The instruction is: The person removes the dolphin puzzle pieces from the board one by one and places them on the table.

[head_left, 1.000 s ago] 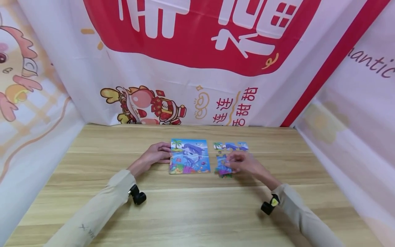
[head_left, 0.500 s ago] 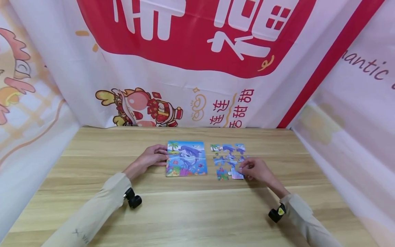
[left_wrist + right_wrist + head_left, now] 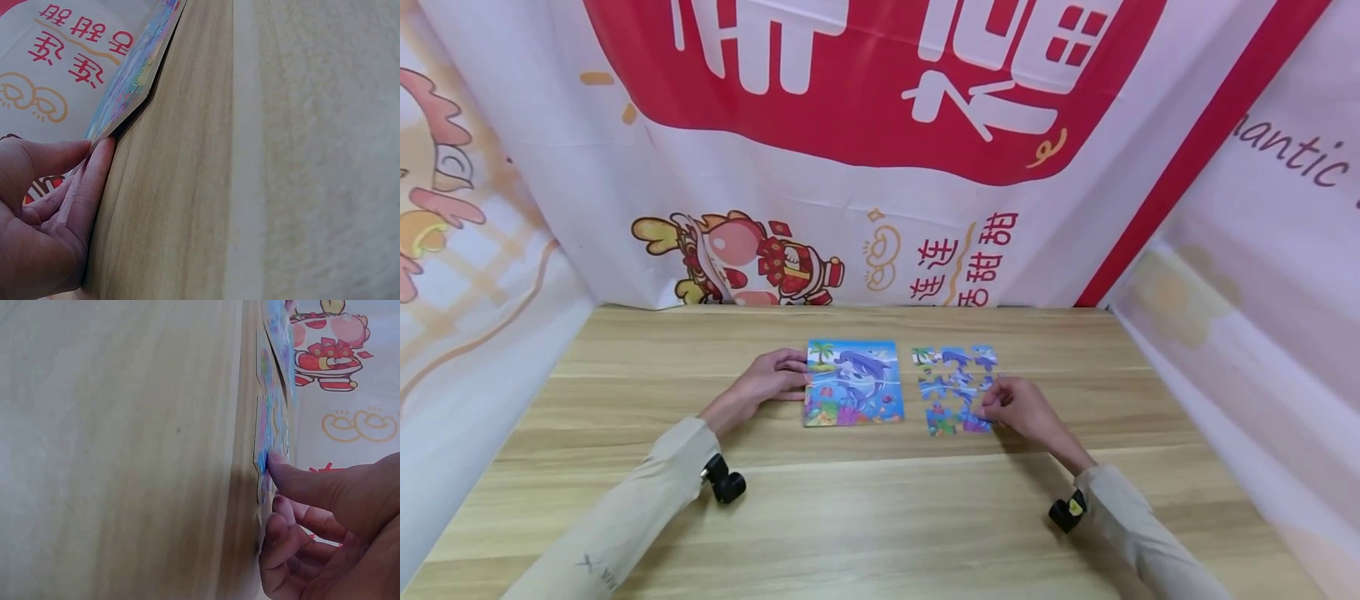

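My left hand (image 3: 769, 379) holds the left edge of a square dolphin picture board (image 3: 853, 392), which lies on the table. In the left wrist view the thumb is on top of its corner and a finger underneath. To the right, several jigsaw pieces (image 3: 937, 388) lie in rows, showing the same palm tree and dolphin scene. At their near right corner my right hand (image 3: 1021, 408) pinches a purple and blue jigsaw piece (image 3: 976, 422). In the right wrist view the thumb tip touches that piece (image 3: 262, 464), with the other fingers curled beside it. My right fingers partly hide the middle row's right end.
The wooden table (image 3: 880, 517) extends toward me and to both sides. Behind it hangs a red and white printed cloth (image 3: 850, 192). Pale printed cloths also form the left and right sides. A black wrist camera (image 3: 724, 478) sits on each sleeve.
My right hand moved right and toward me with the jigsaw piece, from over the left pieces to the near right corner. The piece, tilted and glaring earlier, now lies flatter. The left hand keeps its hold.
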